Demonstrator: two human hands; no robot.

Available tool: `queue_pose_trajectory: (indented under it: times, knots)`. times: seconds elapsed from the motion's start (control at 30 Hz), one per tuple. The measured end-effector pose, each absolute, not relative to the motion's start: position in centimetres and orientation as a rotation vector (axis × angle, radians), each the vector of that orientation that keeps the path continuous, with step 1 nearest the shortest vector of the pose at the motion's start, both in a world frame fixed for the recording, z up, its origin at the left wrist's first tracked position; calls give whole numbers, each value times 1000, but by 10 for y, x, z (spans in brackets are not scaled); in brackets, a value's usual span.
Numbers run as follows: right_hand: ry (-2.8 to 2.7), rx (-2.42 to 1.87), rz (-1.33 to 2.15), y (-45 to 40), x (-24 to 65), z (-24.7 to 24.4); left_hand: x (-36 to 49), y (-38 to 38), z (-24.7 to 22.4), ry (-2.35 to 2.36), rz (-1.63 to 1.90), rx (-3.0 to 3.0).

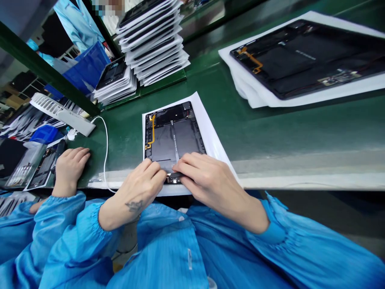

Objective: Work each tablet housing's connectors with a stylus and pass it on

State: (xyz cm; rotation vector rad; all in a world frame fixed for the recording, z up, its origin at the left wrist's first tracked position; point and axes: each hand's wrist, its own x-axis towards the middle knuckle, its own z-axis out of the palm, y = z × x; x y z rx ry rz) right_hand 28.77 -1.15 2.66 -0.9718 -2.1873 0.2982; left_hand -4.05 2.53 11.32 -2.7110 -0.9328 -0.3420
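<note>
An opened black tablet housing (pixel 164 140) lies on a white sheet (pixel 215 140) at the bench's front edge. An orange flex cable (pixel 153 130) runs along its left side, and a pale strip runs down its middle. My left hand (pixel 146 180) is closed at the near left corner of the housing, fingers curled and fingertips partly hidden. My right hand (pixel 207 172) bends over the near edge, its thumb and fingers pinched on a small dark part (pixel 176 175) beside the circuit board. What kind of part it is cannot be made out.
Another opened tablet (pixel 288 60) rests on white sheets to the right. Stacked tablets with sheets (pixel 156 44) rise at the back. A white fan-like device (pixel 61 114) with a white cable (pixel 106 148) stands left, near a co-worker's hand (pixel 70 168) and blue bins (pixel 86 66).
</note>
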Motion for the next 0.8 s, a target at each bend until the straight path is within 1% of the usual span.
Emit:
queue_pose_trajectory:
  times: [0.13,0.27,0.4,0.57,0.8]
  knots:
    - [-2196,-968,286,-11,288,27,30,-5,85,-927,-139,-2780]
    - [-2195,-958,250,-11,288,27,75,-19,84,-899,62,-2794]
    - [-2208,-964,235,-12,288,27,82,-19,94,-811,127,-2753]
    - [-2219,-969,218,-12,288,26,80,-21,94,-773,146,-2738]
    - [-2211,-953,191,-12,288,27,73,-14,89,-759,12,-2820]
